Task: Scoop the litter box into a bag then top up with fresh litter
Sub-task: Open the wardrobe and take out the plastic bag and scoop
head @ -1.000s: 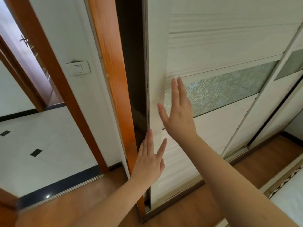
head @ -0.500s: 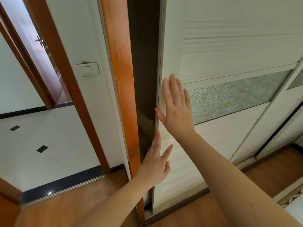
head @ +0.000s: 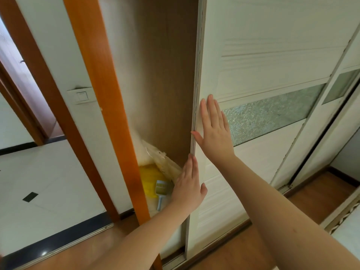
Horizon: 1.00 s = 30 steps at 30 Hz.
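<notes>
A white sliding wardrobe door [head: 263, 71] stands partly slid to the right. My right hand [head: 214, 131] lies flat against its left edge, fingers spread. Lower down, my left hand [head: 189, 186] presses flat on the same edge. In the gap behind the door I see a light blue litter scoop [head: 161, 191], a yellow bag [head: 149, 178] and a pale, crumpled bag [head: 165, 164] leaning on the brown inner wall. No litter box is in view.
An orange wooden post [head: 101, 106] bounds the wardrobe opening on the left. Beside it are a white wall with a light switch [head: 81, 96] and a doorway onto a white tiled floor [head: 39, 182]. Wooden flooring [head: 233, 256] runs below; a bed corner [head: 348, 225] shows at right.
The door has slid to the right under both hands, widening the gap. The scoop and the bags inside have come into sight.
</notes>
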### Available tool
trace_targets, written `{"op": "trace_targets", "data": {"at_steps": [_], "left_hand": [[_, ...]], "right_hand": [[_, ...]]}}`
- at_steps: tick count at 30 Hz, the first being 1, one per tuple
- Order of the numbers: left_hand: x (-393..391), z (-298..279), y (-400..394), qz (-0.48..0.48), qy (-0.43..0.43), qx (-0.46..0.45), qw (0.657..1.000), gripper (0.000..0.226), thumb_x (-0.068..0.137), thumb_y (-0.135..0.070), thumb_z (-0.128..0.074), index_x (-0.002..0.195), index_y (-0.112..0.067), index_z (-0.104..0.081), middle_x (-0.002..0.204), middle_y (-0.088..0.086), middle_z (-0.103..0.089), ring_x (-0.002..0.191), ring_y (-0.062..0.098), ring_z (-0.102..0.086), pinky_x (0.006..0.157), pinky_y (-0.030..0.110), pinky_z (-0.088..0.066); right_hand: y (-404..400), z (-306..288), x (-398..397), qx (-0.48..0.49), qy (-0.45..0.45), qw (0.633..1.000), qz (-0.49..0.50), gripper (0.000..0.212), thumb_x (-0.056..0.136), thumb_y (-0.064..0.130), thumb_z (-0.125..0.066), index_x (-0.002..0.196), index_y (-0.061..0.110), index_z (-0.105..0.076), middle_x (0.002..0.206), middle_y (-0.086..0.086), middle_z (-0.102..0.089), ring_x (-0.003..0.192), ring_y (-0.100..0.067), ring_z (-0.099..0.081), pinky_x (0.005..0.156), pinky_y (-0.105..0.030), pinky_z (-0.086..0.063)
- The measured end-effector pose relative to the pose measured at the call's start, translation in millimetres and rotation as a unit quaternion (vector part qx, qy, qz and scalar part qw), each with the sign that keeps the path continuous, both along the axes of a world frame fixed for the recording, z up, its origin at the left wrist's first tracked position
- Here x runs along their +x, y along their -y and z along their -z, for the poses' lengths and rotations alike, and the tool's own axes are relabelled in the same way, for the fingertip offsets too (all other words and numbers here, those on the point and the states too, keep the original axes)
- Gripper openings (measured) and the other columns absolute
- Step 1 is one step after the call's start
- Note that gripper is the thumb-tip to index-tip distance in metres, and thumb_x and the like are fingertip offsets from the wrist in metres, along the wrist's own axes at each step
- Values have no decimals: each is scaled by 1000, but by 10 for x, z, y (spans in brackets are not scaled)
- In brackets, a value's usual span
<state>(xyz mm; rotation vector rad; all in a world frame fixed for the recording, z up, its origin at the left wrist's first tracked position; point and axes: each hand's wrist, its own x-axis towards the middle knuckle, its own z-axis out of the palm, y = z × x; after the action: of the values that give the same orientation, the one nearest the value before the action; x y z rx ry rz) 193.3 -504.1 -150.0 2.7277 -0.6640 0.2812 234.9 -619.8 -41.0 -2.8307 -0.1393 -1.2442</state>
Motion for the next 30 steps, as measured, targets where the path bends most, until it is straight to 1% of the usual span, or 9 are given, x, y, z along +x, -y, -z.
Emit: {"op": "trace_targets", "data": {"at_steps": [2,6,10,13,16,21,25,27,30], "left_hand": [[43,-4,152,-2,-9,10,1000,89,98,-46,-43,153,-9,16,162,10,18,151,26,-7,121,34,-21],[152,-39,410,11,-10,34,999,89,98,-47,-45,154,-10,14,163,10,17,151,26,-5,119,37,-24],[351,17,630,40,-26,35,998,91,98,-44,-44,151,-15,24,160,3,28,151,24,9,120,39,-14],[498,67,800,67,-15,38,997,92,98,-42,-44,149,-16,28,158,-1,31,150,23,11,120,40,-14],[629,71,1017,86,-5,37,996,91,98,-41,-43,149,-17,28,160,-1,27,151,22,11,121,40,-18],[856,40,1368,116,4,57,992,87,98,-39,-42,152,-19,23,161,-2,24,151,22,9,119,40,-22],[1078,-62,1572,154,18,98,983,80,99,-43,-39,154,-22,15,164,-2,15,151,23,9,121,45,-20],[1133,-96,1624,173,24,126,977,76,100,-43,-36,155,-21,11,164,-1,11,151,23,8,120,47,-19],[1143,-140,1625,189,37,143,971,72,100,-43,-34,156,-19,6,165,1,6,151,22,5,121,45,-15]], "right_hand": [[129,18,33,3,-2,1000,-2,83,95,41,-54,153,13,-2,161,-12,-4,148,-26,-4,118,-43,-20],[371,35,142,13,-12,1000,8,84,95,38,-55,153,12,0,161,-13,-1,148,-25,0,119,-41,-18],[626,65,262,40,-13,999,24,87,93,31,-60,152,9,-1,160,-14,0,148,-27,-1,118,-41,-23],[832,99,342,58,-17,998,36,87,93,27,-59,152,10,2,160,-13,3,148,-25,1,116,-42,-27],[1056,110,410,70,-15,997,42,86,94,24,-58,152,11,3,161,-11,4,148,-24,1,115,-42,-29],[1470,107,503,81,-14,995,51,83,93,21,-60,152,9,-3,161,-12,-3,148,-24,-7,113,-41,-33],[1738,84,574,91,-11,993,74,83,91,19,-61,152,9,-6,160,-11,-6,146,-26,-19,110,-42,-38],[1852,60,602,99,-16,991,88,83,91,17,-61,152,11,-4,161,-9,-3,144,-27,-24,109,-43,-38],[1950,21,630,112,-25,988,105,82,93,12,-57,153,15,0,161,-5,1,144,-26,-24,111,-44,-35]]}}
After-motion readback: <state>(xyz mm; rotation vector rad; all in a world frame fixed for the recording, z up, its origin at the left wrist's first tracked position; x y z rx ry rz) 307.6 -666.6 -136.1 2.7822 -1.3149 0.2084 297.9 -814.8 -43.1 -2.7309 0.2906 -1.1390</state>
